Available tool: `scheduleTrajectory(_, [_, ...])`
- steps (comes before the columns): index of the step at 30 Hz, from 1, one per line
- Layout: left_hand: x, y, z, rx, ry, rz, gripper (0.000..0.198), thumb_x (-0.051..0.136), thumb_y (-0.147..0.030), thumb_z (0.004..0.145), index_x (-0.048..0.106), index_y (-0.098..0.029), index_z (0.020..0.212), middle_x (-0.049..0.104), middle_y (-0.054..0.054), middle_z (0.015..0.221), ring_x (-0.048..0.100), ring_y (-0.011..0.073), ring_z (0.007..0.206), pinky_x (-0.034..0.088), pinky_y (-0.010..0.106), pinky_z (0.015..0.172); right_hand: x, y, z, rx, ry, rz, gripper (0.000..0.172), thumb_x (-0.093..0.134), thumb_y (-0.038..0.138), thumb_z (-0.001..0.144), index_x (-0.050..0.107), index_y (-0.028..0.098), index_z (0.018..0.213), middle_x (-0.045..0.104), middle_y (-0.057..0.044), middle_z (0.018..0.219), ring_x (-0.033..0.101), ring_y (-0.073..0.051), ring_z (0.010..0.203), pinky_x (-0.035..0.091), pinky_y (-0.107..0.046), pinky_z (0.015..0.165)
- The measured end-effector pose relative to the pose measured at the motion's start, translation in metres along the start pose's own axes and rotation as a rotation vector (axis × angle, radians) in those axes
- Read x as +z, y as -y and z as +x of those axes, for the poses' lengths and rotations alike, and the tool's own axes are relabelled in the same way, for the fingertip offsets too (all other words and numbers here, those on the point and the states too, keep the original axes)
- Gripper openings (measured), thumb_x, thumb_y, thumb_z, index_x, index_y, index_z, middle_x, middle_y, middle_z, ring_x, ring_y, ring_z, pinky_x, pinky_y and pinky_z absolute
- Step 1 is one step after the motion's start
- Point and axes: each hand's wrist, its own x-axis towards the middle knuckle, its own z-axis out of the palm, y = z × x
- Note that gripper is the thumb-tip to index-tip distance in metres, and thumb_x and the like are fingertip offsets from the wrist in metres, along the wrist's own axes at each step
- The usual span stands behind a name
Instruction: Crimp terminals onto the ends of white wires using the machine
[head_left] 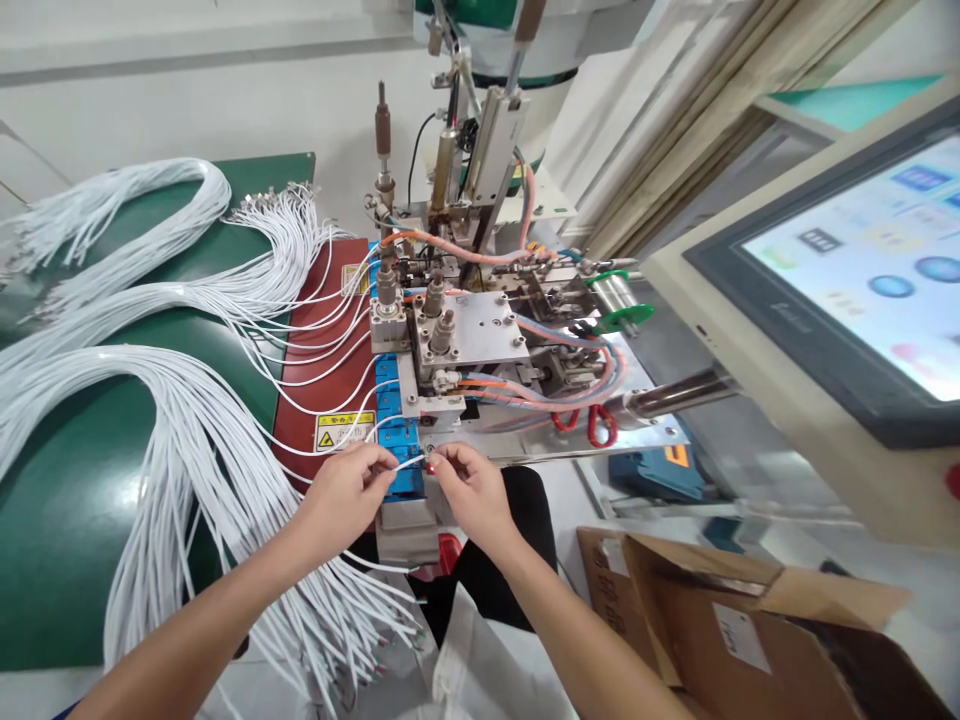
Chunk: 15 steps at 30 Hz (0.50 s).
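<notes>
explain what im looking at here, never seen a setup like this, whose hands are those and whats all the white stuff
The single picture comes from a camera worn on a person's head, looking down at their own two bare hands. The left hand and right hand together pinch the end of one thin white wire and hold it at the front of a small bench machine, by its blue block. The machine is metal parts, cylinders and orange and blue tubes. The white stuff is bundles of the same wires, draped over a green table. To the right stands a touch screen, and below it an open cardboard box.
</notes>
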Motion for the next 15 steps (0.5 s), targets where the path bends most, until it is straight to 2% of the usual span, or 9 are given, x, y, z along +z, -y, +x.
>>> scheduleTrajectory(2, [-0.002, 0.003, 0.003, 0.068, -0.017, 0.117, 0.015, 0.047, -0.019, 0.078, 0.062, -0.02, 0.08, 0.059, 0.002, 0.076, 0.055, 0.0152, 0.071, 0.043, 0.027, 0.066, 0.001, -0.005, 0.002, 0.034, 0.031, 0.026, 0.017, 0.049, 0.03, 0.078, 0.054, 0.017, 0.068, 0.053, 0.002, 0.058, 0.046, -0.011, 0.052, 0.039, -0.022, 0.051])
scheduleTrajectory(5, [-0.002, 0.007, 0.005, 0.094, -0.014, 0.182, 0.018, 0.044, -0.017, 0.08, 0.061, -0.019, 0.083, 0.059, 0.003, 0.081, 0.055, 0.0166, 0.077, 0.043, 0.03, 0.072, 0.002, -0.007, 0.004, 0.02, 0.034, -0.032, 0.017, 0.048, 0.031, 0.078, 0.053, 0.018, 0.068, 0.053, 0.002, 0.059, 0.047, -0.012, 0.053, 0.039, -0.023, 0.053])
scheduleTrajectory(12, [0.0, 0.01, 0.008, 0.107, -0.007, 0.257, 0.017, 0.043, -0.012, 0.079, 0.059, -0.018, 0.082, 0.058, 0.004, 0.081, 0.056, 0.0175, 0.077, 0.044, 0.031, 0.072, 0.001, -0.006, 0.009, 0.077, 0.057, -0.166, 0.017, 0.049, 0.031, 0.076, 0.053, 0.019, 0.064, 0.052, 0.003, 0.054, 0.046, -0.013, 0.05, 0.038, -0.024, 0.053])
scheduleTrajectory(15, [0.0, 0.011, 0.008, 0.121, -0.01, 0.267, 0.018, 0.043, -0.011, 0.079, 0.059, -0.018, 0.082, 0.058, 0.004, 0.081, 0.055, 0.0173, 0.076, 0.044, 0.031, 0.071, -0.003, -0.007, 0.013, 0.035, 0.11, -0.182, 0.018, 0.048, 0.03, 0.077, 0.052, 0.019, 0.064, 0.051, 0.004, 0.052, 0.045, -0.012, 0.049, 0.036, -0.023, 0.05])
